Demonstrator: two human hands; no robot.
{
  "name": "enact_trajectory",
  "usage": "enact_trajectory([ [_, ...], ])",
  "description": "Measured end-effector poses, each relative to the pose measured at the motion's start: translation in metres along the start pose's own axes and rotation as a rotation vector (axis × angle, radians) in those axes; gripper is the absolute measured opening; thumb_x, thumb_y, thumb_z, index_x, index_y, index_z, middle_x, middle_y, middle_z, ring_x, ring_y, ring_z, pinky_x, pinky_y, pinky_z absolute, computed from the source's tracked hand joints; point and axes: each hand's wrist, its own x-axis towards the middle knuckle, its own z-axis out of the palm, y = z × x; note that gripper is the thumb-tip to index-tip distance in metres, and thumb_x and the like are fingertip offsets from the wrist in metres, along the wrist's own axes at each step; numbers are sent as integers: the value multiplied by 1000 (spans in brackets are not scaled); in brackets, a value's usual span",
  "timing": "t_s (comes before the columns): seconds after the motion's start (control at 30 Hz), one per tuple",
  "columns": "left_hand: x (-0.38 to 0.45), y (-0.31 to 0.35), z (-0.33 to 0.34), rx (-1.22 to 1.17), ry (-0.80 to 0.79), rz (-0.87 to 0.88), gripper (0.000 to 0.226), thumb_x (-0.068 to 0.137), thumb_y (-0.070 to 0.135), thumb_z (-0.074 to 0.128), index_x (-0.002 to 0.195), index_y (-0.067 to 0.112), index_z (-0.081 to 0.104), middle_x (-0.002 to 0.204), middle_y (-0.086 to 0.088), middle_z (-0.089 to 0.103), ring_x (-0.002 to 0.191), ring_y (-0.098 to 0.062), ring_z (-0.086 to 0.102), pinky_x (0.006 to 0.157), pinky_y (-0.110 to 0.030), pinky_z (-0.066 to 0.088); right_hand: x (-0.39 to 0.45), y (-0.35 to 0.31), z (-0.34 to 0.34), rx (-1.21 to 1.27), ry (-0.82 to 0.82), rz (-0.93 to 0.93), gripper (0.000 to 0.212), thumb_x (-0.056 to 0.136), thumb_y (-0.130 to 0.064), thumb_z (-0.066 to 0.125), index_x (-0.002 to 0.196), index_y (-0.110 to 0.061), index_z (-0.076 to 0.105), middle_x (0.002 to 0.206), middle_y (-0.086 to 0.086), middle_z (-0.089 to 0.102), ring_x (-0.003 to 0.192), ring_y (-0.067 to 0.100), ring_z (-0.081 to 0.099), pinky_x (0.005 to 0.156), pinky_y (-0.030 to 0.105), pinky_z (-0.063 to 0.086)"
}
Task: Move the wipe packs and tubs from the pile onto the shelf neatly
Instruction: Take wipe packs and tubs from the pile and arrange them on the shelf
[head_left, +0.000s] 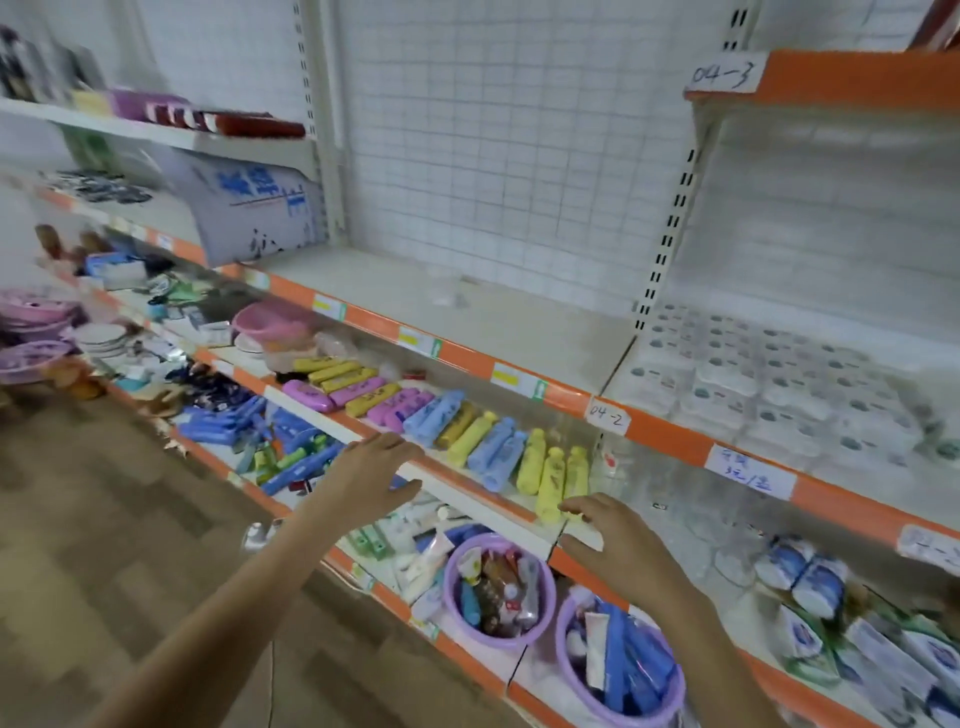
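In the purple tubs (497, 592): tubes and bottles.

2 bare forearms (no sleeves visible).

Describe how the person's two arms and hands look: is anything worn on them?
Both forearms are bare as far as the picture shows; no sleeves reach into view. The left hand and the right hand wear no gloves, and I see no watch, bracelet or ring, though the frame is somewhat blurred, so a thin ring could escape notice. No markings are visible on either arm.
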Motion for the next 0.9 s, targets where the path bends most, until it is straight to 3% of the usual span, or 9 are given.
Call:
enact_trajectory([
  [0.13,-17,-39,-12,-45,6,-90,47,86,46,46,128,25,51,128,5,52,116,-15,51,88,-29,44,36,-30,12,-4,-10,-97,39,91,-37,52,130,-30,47,130,-13,46,121,5,40,93,19,36],
  [0.43,3,-157,-34,-54,26,-203,43,89,36,55,130,24,50,127,3,54,114,-16,52,88,-28,44,160,-95,46,16,-18,-201,42,91,-39,52,130,-25,48,131,-12,46,124,6,43,92,19,36],
  [0.57,35,-215,-49,-60,24,-186,44,91,34,55,131,20,48,131,2,51,119,-16,48,92,-26,41,224,-123,57,13,15,-177,41,90,-33,55,130,-24,49,133,-10,46,123,7,43,91,15,32],
  [0.67,63,-255,-57,-59,24,-146,42,91,35,54,130,23,48,131,5,51,119,-14,48,92,-24,40,267,-136,61,6,49,-160,40,89,-30,57,127,-22,51,129,-7,50,120,11,46,96,20,36],
  [0.8,103,-299,-63,-102,53,-127,41,88,38,56,127,25,52,127,5,54,109,-12,54,87,-29,47,309,-143,59,11,89,-126,33,89,-34,57,121,-29,53,120,-13,50,115,7,48,94,25,41],
  [0.9,136,-318,-65,-137,86,-83,40,88,33,59,126,21,54,131,3,52,118,-17,50,94,-29,42,336,-142,55,5,122,-84,34,89,-32,59,122,-28,53,114,-16,47,114,7,47,92,22,38],
])
